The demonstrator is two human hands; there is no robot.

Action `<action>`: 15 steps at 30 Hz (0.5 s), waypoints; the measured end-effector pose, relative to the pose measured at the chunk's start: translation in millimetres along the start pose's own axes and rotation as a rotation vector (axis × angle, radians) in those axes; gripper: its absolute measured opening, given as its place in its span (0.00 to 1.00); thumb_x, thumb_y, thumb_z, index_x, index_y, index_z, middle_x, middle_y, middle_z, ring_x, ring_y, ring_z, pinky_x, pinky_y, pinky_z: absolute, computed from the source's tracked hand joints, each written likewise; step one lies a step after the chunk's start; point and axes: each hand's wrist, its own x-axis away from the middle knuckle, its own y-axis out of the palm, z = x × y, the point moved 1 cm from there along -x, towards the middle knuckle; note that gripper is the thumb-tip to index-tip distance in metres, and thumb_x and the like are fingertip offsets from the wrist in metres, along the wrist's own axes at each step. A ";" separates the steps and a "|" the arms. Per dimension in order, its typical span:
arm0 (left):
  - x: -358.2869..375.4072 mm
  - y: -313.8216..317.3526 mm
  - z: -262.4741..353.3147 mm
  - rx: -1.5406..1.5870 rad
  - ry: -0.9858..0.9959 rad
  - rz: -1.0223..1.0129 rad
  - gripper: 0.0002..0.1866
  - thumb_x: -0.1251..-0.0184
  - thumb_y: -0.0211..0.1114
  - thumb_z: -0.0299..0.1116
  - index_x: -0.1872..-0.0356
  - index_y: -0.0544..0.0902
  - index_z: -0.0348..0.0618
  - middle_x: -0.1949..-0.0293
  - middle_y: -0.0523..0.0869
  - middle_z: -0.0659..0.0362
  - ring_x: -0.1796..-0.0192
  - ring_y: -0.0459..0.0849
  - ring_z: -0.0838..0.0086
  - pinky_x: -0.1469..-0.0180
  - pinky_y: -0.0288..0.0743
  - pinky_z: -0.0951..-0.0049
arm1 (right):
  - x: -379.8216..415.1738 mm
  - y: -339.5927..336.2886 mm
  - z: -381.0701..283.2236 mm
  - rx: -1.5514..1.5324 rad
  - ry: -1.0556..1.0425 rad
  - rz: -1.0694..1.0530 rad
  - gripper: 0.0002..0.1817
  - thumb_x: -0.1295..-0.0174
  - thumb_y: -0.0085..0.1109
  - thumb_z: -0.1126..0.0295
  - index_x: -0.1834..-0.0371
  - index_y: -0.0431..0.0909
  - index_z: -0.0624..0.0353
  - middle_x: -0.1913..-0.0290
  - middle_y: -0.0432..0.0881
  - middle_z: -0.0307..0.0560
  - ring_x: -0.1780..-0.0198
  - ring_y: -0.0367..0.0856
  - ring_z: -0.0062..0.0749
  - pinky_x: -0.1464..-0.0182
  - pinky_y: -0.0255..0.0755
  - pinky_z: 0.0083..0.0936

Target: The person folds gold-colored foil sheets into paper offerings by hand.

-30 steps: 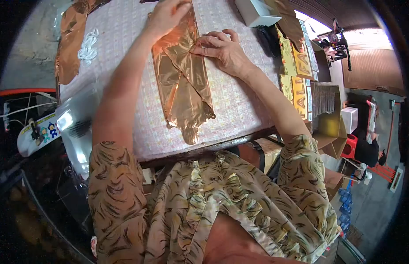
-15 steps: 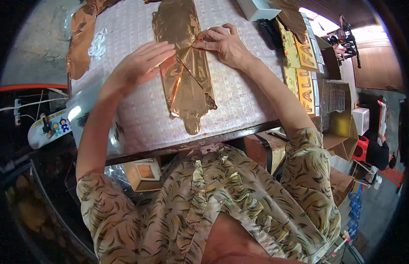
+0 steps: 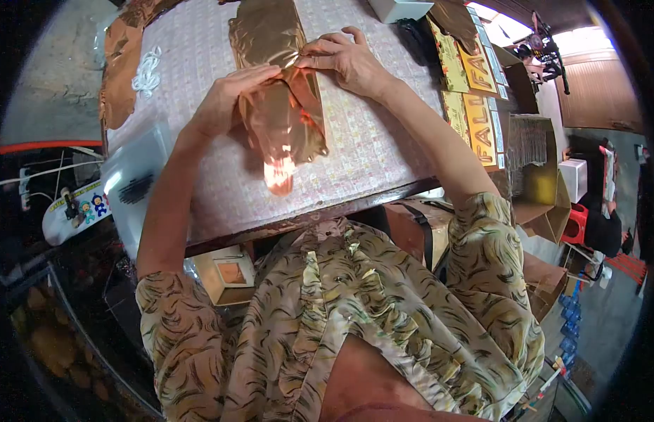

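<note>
A long flat copper-coloured foil balloon [image 3: 267, 32] lies uninflated on the table, with a crease across its middle and a bright reflection near its narrow near end. My left hand [image 3: 232, 95] rests at its left side, fingers stretched out and together, their tips touching the foil at the crease. Its thumb is hidden. On the other side, my right hand [image 3: 351, 63] pinches the foil's right edge between thumb and forefinger, its other fingers raised and loosely bent.
White string [image 3: 147, 72] lies in a loose bundle at left, near more copper foil [image 3: 122, 70] along the table edge. Yellow packs with "FALL" lettering [image 3: 478, 126] lie at right. A clear plastic bag [image 3: 137, 165] sits by my left forearm; a white box [image 3: 401, 9] is at the back.
My left hand has come down onto the foil at the crease. The foil's near end has shifted up and left, and its diagonal fold looks different. My right hand keeps its pinch.
</note>
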 end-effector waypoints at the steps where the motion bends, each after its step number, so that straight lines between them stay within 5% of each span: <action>1: 1.1 -2.6 -1.5 0.111 0.027 0.023 0.31 0.30 0.73 0.44 0.32 0.81 0.38 0.40 0.88 0.46 0.35 0.86 0.57 0.30 0.75 0.59 | 0.3 -1.5 -0.8 0.001 0.000 0.000 0.33 0.37 0.61 0.78 0.34 0.84 0.25 0.30 0.79 0.29 0.27 0.73 0.32 0.22 0.51 0.55; 2: 16.2 -3.1 -14.4 0.598 -0.223 -0.118 0.32 0.22 0.64 0.55 0.32 0.81 0.38 0.47 0.91 0.49 0.41 0.86 0.65 0.35 0.76 0.65 | 0.9 -2.6 -1.7 0.008 0.024 -0.015 0.31 0.38 0.62 0.78 0.34 0.84 0.28 0.30 0.80 0.30 0.28 0.74 0.33 0.22 0.51 0.54; 3: 14.5 -0.2 -17.1 0.598 -0.224 -0.118 0.32 0.22 0.64 0.55 0.32 0.81 0.38 0.47 0.91 0.49 0.41 0.86 0.65 0.35 0.76 0.65 | 1.4 -3.1 -2.9 0.014 0.047 -0.031 0.30 0.38 0.62 0.78 0.35 0.85 0.31 0.30 0.80 0.30 0.28 0.74 0.34 0.23 0.51 0.54; 5: 9.9 5.2 -29.2 -0.006 -0.760 0.029 0.36 0.19 0.54 0.63 0.33 0.82 0.38 0.52 0.90 0.54 0.45 0.84 0.70 0.39 0.75 0.68 | 1.4 -1.7 -5.4 -0.044 0.092 0.013 0.28 0.38 0.63 0.78 0.36 0.85 0.35 0.33 0.82 0.31 0.28 0.74 0.35 0.22 0.50 0.54; 6: -2.3 2.6 -7.3 0.152 -0.805 0.227 0.34 0.19 0.56 0.61 0.36 0.84 0.39 0.51 0.90 0.56 0.44 0.84 0.69 0.38 0.74 0.67 | 1.8 -0.1 -6.0 -0.102 0.136 0.057 0.25 0.37 0.63 0.77 0.38 0.86 0.39 0.35 0.84 0.32 0.29 0.75 0.35 0.22 0.50 0.54; 7: -6.5 3.8 -3.9 0.241 -0.630 0.329 0.33 0.19 0.56 0.61 0.39 0.86 0.37 0.50 0.90 0.55 0.44 0.84 0.69 0.36 0.73 0.67 | 2.0 2.4 -5.9 -0.102 0.135 0.053 0.25 0.37 0.63 0.77 0.38 0.86 0.39 0.35 0.84 0.32 0.29 0.75 0.35 0.22 0.50 0.54; 9: -11.2 -7.7 -2.3 0.249 -0.793 0.209 0.30 0.16 0.56 0.55 0.38 0.83 0.34 0.43 0.87 0.59 0.39 0.80 0.73 0.32 0.69 0.71 | 0.4 5.1 -5.3 -0.237 0.189 0.140 0.15 0.33 0.67 0.71 0.44 0.88 0.46 0.41 0.88 0.34 0.32 0.77 0.37 0.24 0.52 0.53; 15: -13.9 -14.6 0.8 0.386 -0.733 0.145 0.33 0.16 0.55 0.59 0.38 0.84 0.33 0.42 0.87 0.59 0.40 0.80 0.76 0.32 0.68 0.73 | -5.8 7.9 -17.6 -0.126 0.289 0.207 0.13 0.33 0.72 0.58 0.49 0.90 0.48 0.48 0.88 0.34 0.37 0.77 0.36 0.28 0.54 0.50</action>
